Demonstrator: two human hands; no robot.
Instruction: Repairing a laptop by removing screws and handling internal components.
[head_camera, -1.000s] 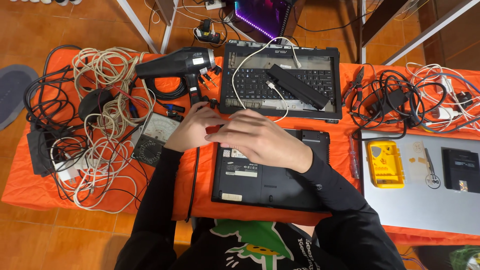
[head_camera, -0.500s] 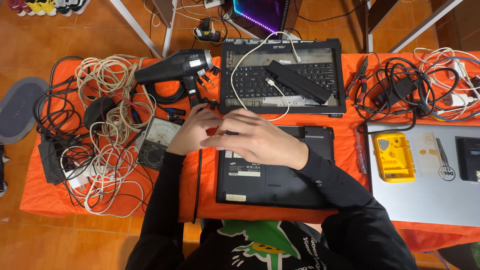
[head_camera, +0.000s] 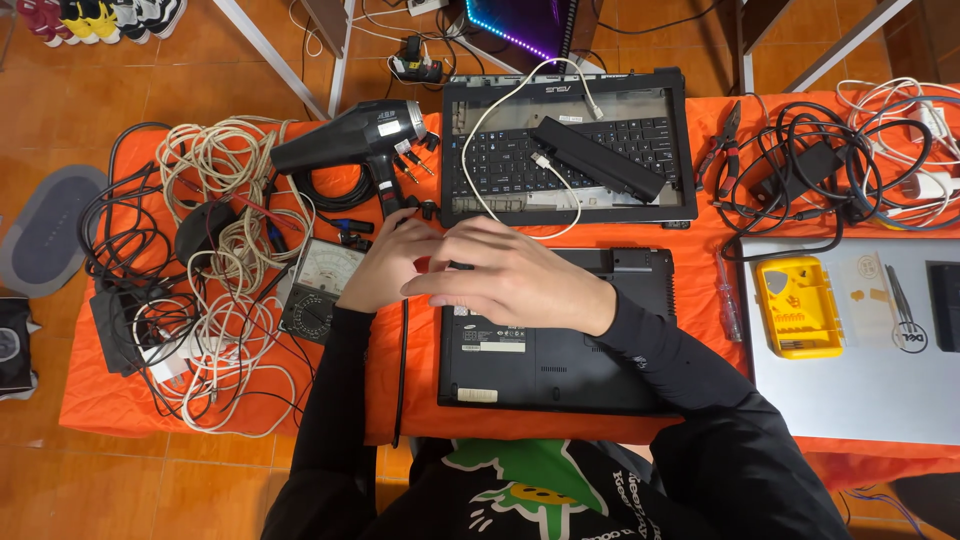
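Note:
A black laptop (head_camera: 560, 350) lies upside down on the orange table cover in front of me. Both hands meet at its top left corner. My left hand (head_camera: 385, 268) is closed around the top of a thin black cable (head_camera: 402, 360) that hangs down toward me. My right hand (head_camera: 515, 278) reaches across the laptop with curled fingers touching the left hand. A small dark piece shows between the fingers; what it is stays hidden. An analog multimeter (head_camera: 318, 287) lies just left of my left hand.
Behind the hands lie a black heat gun (head_camera: 350, 140) and an opened laptop keyboard shell (head_camera: 570, 150) with a battery bar and a white cable on it. Tangled cables (head_camera: 215, 250) fill the left. Pliers, more cables, a silver laptop (head_camera: 860, 370) and a yellow bit case (head_camera: 798, 305) are on the right.
Both hands stay together at the laptop's top left corner, with small finger movements. The head view has shifted slightly.

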